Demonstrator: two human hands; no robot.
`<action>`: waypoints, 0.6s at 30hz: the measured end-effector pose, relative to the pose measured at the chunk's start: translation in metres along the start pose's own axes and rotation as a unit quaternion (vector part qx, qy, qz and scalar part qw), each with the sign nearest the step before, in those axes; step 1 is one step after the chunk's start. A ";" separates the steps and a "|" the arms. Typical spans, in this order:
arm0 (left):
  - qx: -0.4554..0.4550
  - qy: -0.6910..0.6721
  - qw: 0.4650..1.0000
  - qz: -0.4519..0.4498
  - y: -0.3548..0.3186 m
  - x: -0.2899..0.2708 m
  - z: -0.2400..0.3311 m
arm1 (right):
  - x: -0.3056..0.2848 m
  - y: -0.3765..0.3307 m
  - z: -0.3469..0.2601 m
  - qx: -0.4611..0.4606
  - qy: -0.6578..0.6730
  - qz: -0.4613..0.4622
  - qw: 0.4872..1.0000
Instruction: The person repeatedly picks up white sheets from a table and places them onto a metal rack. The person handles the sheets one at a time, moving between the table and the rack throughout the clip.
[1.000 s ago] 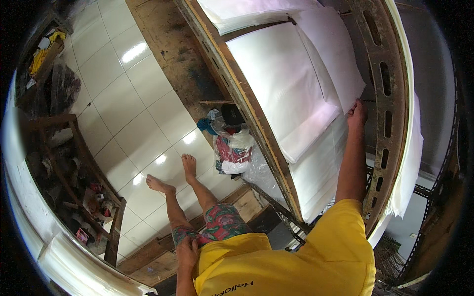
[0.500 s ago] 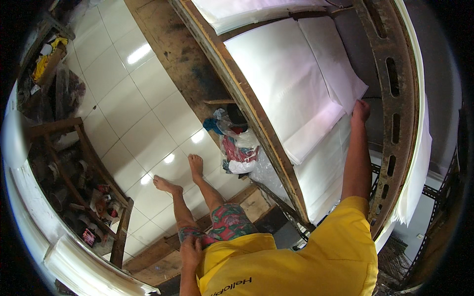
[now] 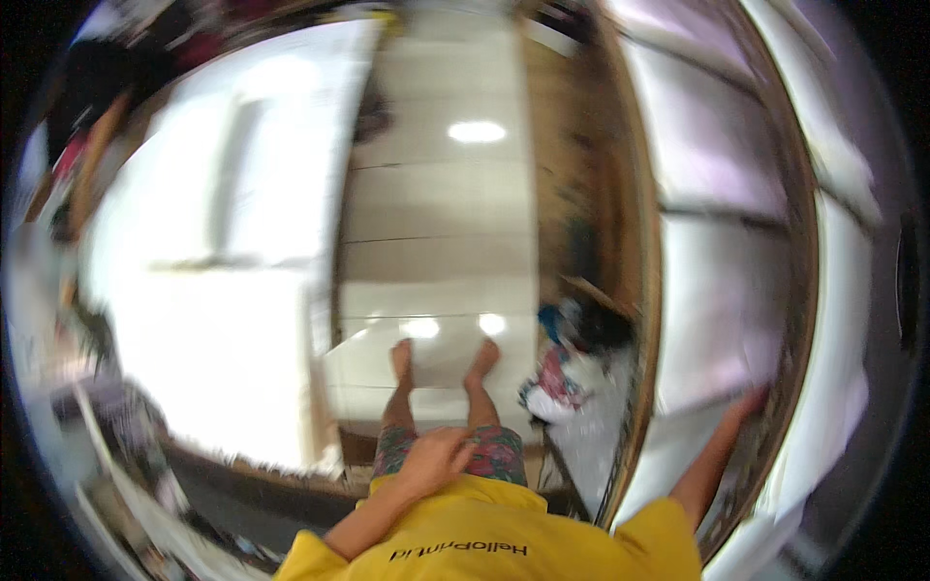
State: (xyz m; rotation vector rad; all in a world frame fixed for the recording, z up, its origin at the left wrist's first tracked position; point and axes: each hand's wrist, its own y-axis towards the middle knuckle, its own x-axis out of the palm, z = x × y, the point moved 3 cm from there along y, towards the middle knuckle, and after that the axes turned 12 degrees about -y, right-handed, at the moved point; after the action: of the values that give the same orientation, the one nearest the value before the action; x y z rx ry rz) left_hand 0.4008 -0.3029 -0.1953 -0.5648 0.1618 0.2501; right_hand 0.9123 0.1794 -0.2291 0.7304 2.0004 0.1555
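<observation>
The picture is smeared by motion. My right hand (image 3: 751, 402) reaches out to the right and lies against a white padded panel (image 3: 717, 320) set in a curved wooden frame (image 3: 647, 290); its fingers are too blurred to read. My left hand (image 3: 436, 460) hangs at my waist over patterned shorts (image 3: 499, 450), fingers loosely apart and holding nothing. Below it my bare feet (image 3: 481, 360) stand on pale floor tiles (image 3: 436, 242).
A heap of coloured cloth and white bags (image 3: 572, 387) lies on the floor at the foot of the wooden frame. A large bright white surface (image 3: 213, 320) fills the left side. Dark clutter (image 3: 107, 455) lines the far left rim.
The view has swung sharply, so the floor now runs up the middle and the padded frame stands at the right. My right hand stays on the panel; my left hand stays at my waist.
</observation>
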 end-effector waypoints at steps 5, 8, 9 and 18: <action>0.226 -0.068 0.968 0.080 -0.040 -0.074 0.081 | -0.028 -0.150 -0.145 0.026 0.168 -0.100 0.980; 0.242 -0.112 0.951 0.157 -0.092 -0.141 0.096 | 0.007 -0.229 -0.164 -0.065 0.209 -0.203 0.954; 0.251 -0.113 0.941 0.198 -0.109 -0.164 0.092 | 0.036 -0.250 -0.157 -0.096 0.263 -0.314 0.907; 0.223 0.061 0.771 0.594 -0.197 -0.408 -0.033 | 0.074 -0.516 -0.200 -0.004 0.158 -0.589 0.793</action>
State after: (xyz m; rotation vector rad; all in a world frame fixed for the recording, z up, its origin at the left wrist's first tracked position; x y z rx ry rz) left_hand 0.0623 -0.5590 -0.0331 0.0823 0.6890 1.3816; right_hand 0.4978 -0.1620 -0.3821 -0.6859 2.4075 -0.4879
